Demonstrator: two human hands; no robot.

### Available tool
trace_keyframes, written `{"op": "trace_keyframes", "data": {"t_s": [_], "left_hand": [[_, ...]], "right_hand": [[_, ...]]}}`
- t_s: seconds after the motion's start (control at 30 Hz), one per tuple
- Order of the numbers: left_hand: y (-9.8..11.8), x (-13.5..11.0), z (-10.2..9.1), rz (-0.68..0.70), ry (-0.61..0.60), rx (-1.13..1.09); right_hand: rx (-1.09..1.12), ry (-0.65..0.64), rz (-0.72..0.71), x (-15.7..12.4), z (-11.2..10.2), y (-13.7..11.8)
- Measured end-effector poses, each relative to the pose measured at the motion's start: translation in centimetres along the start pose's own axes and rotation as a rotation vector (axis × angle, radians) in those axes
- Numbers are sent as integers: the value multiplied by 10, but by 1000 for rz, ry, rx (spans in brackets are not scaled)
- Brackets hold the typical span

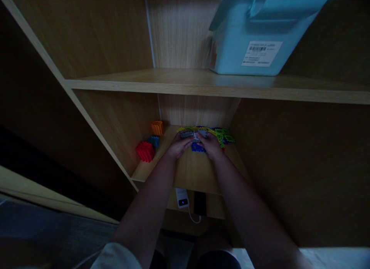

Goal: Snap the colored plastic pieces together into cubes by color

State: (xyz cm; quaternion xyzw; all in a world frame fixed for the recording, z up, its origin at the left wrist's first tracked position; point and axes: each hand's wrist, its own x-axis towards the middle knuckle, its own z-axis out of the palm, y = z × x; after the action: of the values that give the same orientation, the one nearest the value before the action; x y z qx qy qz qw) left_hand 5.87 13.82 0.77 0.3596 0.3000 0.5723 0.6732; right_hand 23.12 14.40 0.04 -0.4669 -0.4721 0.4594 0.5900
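Deep inside the lower shelf, my left hand [178, 144] and my right hand [211, 144] are closed around a bundle of grey interlocking plastic pieces [194, 135]. The fingers wrap its two ends, and both thumbs press on the near side. Just below the bundle lies a blue piece [198, 147] on the shelf board. Behind and right of my hands spreads a pile of green and yellow pieces [224, 135], with a bit of red beside my right wrist. My hands hide part of this pile.
Along the left wall stand a red block [145, 151], a blue block [153, 141] and an orange block [157, 128]. Overhead, a light-blue lidded bin [254, 41] rests on the upper shelf board [185, 86]. Below lie a white device [182, 197] with a cable and a black flat object [200, 203].
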Motion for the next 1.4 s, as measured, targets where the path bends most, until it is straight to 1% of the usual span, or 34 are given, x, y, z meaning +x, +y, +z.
{"op": "trace_keyframes", "data": {"t_s": [0.17,0.57,0.87,1.23,1.4], "left_hand": [[0,0,1,-15,17,3],[-1,1,1,-12,14,-17],[1,-1,2,-22,10,-11],[1,-1,2,-23,14,-26],[0,0,1,-19,-7,-42]], "right_hand": [[17,10,5,0,1,2],[15,1,3,2,-1,5],[-19,0,8,3,-1,5],[20,3,11,1,0,4],[23,7,15,2,0,4]]}}
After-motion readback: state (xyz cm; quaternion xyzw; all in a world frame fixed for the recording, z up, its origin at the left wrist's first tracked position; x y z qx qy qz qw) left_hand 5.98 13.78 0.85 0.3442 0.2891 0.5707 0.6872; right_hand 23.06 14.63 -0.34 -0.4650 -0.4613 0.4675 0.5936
